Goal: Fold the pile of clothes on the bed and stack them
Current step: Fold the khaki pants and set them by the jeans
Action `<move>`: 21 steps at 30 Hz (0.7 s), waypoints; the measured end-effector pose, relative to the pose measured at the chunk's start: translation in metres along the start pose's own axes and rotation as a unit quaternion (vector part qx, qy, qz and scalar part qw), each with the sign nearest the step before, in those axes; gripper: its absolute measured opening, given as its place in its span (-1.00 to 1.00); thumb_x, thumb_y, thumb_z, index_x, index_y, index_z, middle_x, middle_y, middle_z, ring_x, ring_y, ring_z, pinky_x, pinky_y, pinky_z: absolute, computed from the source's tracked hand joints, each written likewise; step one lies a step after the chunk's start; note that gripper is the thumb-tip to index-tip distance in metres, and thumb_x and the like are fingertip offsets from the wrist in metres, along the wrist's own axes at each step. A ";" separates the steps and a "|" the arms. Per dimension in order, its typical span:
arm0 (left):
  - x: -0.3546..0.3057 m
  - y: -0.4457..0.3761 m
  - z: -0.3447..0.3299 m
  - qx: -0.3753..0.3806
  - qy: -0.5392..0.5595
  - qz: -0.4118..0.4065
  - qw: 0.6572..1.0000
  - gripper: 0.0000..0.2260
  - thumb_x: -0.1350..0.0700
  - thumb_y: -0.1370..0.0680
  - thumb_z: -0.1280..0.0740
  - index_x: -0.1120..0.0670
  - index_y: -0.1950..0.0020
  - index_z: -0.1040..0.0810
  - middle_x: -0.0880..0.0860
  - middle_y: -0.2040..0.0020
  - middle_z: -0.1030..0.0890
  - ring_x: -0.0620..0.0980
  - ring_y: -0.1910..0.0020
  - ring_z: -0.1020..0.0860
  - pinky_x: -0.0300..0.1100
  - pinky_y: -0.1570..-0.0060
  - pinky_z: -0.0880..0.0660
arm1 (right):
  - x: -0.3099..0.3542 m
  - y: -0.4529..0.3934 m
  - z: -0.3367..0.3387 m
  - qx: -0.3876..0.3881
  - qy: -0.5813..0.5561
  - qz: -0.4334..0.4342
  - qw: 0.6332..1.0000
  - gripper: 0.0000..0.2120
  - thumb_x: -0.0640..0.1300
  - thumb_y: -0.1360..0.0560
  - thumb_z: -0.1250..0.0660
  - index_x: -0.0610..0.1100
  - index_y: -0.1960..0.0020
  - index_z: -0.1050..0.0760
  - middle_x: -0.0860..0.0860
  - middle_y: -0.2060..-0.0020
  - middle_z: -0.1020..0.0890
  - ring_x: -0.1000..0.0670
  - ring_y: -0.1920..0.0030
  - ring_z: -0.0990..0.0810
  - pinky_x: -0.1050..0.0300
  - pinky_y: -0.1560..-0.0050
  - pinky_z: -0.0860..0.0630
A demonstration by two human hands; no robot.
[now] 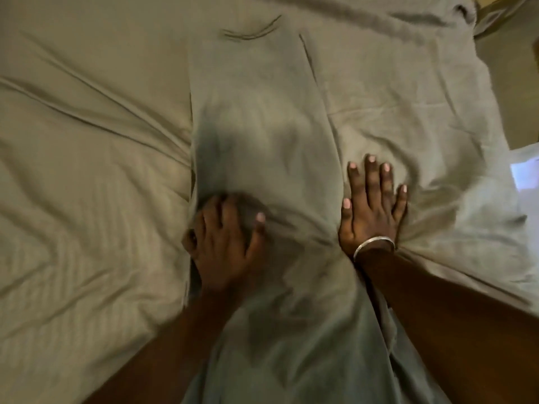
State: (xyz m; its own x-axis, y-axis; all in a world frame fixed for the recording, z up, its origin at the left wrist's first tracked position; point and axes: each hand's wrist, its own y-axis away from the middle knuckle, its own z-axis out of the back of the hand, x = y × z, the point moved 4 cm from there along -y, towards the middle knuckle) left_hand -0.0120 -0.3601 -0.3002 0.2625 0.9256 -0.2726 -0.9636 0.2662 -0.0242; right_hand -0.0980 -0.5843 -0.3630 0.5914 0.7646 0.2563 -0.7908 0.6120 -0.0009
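A long grey-green garment (256, 118) lies lengthwise down the middle of the bed, running from the far end toward me. My left hand (224, 246) sits on its left edge with the fingers curled into a bunched fold of the cloth. My right hand (373, 208) lies flat beside the garment's right edge, fingers spread and straight, pressing down on the fabric; a silver bangle circles that wrist. The frame is blurred, so fine folds are hard to read.
The beige striped bedsheet (87, 170) covers the bed on both sides, creased around the hands. The bed's right edge (495, 118) drops to a floor strip at the upper right, where a pale bright patch (525, 170) shows.
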 end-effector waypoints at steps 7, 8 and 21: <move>-0.022 -0.210 0.014 0.042 0.157 0.241 0.957 -0.30 -0.31 -0.48 -0.31 0.12 -0.44 -0.33 0.17 -0.39 -0.39 0.23 -0.38 -0.35 0.09 -0.31 -0.31 | -0.002 -0.003 -0.010 -0.017 -0.012 -0.010 1.000 -0.38 0.11 -0.54 0.07 0.12 -0.59 0.04 0.08 -0.60 0.06 0.03 -0.58 0.13 -0.12 -0.51 0.25; -0.023 -0.229 0.013 0.083 0.193 0.276 0.938 -0.26 -0.33 -0.45 -0.33 0.13 -0.45 -0.34 0.16 -0.39 -0.41 0.22 -0.37 -0.38 0.04 -0.34 -0.32 | -0.003 -0.002 -0.011 -0.017 -0.013 -0.009 1.000 -0.37 0.11 -0.53 0.06 0.12 -0.59 0.04 0.08 -0.60 0.06 0.03 -0.58 0.13 -0.12 -0.51 0.25; -0.043 -0.278 0.012 0.195 0.421 0.292 0.836 -0.69 0.17 -0.37 -0.47 0.20 -0.10 -0.65 0.15 0.02 -0.68 0.17 0.04 -0.65 -0.11 0.11 -0.60 | -0.009 -0.004 -0.027 -0.064 -0.018 0.007 0.998 -0.36 0.09 -0.53 0.05 0.15 -0.59 0.11 0.11 -0.59 0.13 0.04 -0.58 0.12 -0.11 -0.51 0.26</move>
State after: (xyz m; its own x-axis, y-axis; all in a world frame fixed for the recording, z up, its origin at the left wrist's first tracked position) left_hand 0.2451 -0.4703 -0.2701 -0.5341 0.4549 -0.7127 -0.7825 0.0532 0.6204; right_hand -0.0962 -0.5880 -0.3916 0.5728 0.7668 0.2896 -0.7708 0.6241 -0.1280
